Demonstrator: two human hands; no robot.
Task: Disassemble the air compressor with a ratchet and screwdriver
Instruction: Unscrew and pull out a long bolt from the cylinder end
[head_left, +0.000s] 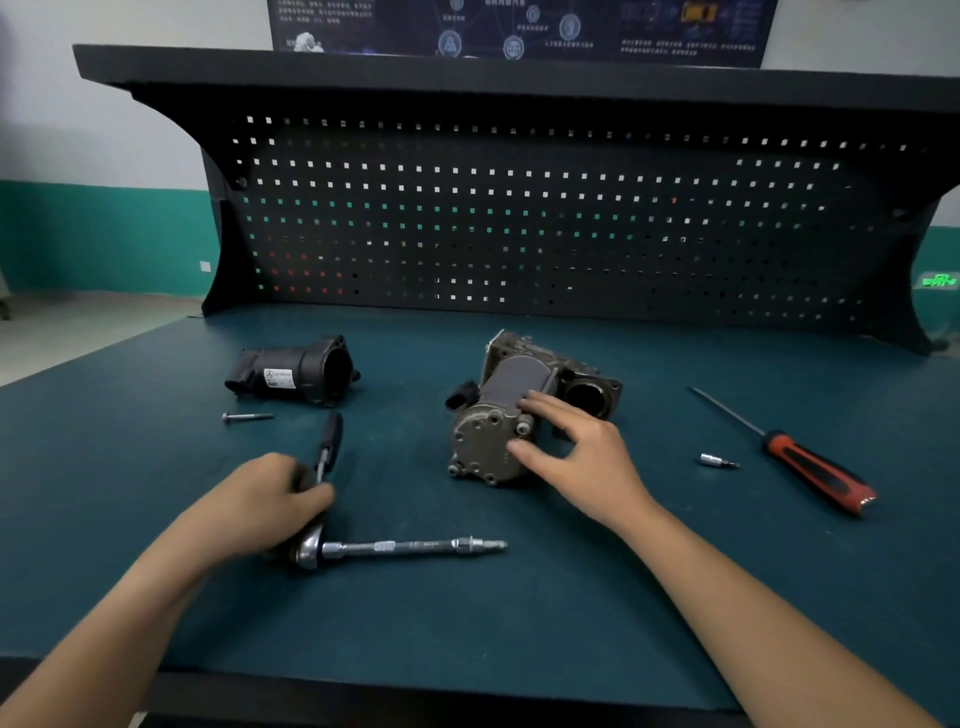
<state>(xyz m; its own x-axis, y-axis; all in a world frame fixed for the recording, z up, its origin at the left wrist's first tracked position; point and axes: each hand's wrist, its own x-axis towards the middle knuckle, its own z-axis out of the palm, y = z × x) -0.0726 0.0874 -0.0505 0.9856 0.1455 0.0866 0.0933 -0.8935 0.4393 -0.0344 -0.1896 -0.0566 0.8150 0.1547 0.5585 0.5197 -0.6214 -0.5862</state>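
The grey metal air compressor (498, 415) lies on the teal bench top (519, 613), its round end cover toward me. My right hand (582, 457) rests on its right side, fingers spread over the body and thumb against the end cover. My left hand (270, 504) grips the ratchet (324, 467) near its head; the black handle points away from me. A long chrome extension bar (410, 546) runs from the ratchet head to the right along the bench. The red-and-black screwdriver (810, 465) lies at the right.
A black motor housing (296, 371) with a white label lies at the back left, a long loose bolt (248, 417) in front of it. A small chrome bit socket (719, 461) sits left of the screwdriver. A dark pegboard (519, 218) closes off the back.
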